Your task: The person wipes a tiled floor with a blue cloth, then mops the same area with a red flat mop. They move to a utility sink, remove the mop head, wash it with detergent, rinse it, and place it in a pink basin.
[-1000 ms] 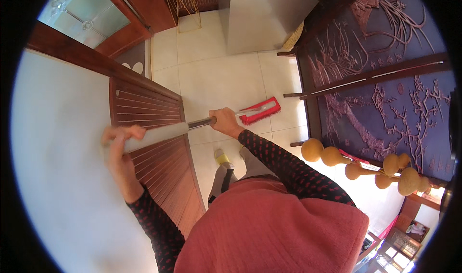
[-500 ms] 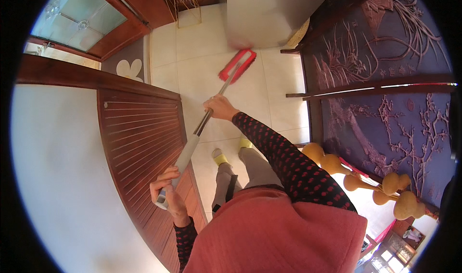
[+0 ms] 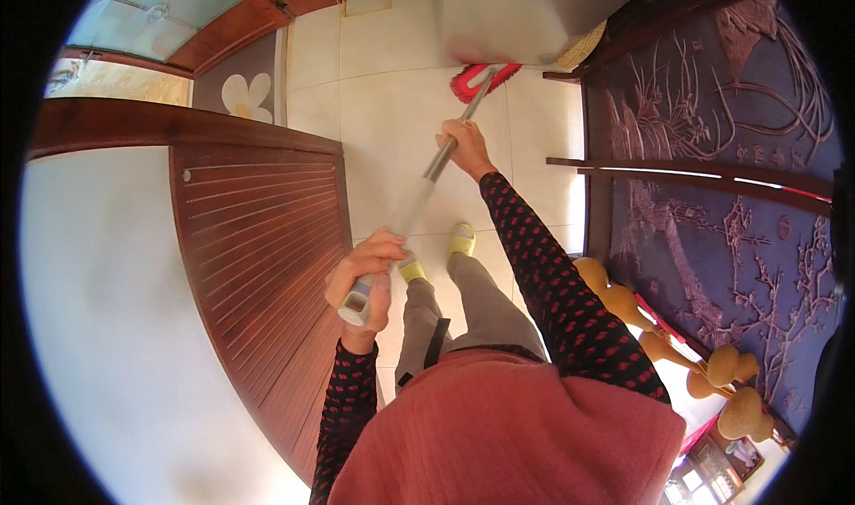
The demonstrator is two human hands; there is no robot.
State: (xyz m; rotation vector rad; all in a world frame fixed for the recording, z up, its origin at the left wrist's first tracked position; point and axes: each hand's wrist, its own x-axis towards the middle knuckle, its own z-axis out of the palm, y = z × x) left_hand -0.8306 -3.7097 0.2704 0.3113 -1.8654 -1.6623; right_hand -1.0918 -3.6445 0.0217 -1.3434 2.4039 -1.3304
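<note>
A mop (image 3: 411,209) with a light grey grip, a metal pole and a red fringed head slants away from me across the floor. Near the top end of its handle, my left hand (image 3: 367,278) is wrapped round the grey grip. Farther down, my right hand (image 3: 467,147) is closed round the metal pole, with that arm stretched forward. The red mop head (image 3: 472,81) lies on the tiles against the lower edge of a large silvery-grey cabinet-like box (image 3: 525,20), which may hide part of its far side.
Pale floor tiles (image 3: 392,113) run ahead and under my yellow slippers (image 3: 461,240). To the left stands a slatted brown wooden panel (image 3: 263,238). A carved purple screen (image 3: 712,104) with dark wooden feet and several hanging gourds (image 3: 623,305) line the right.
Both hands have pushed the mop forward and to the right. Its red head has moved from open tile to the base of the silvery-grey box and has turned.
</note>
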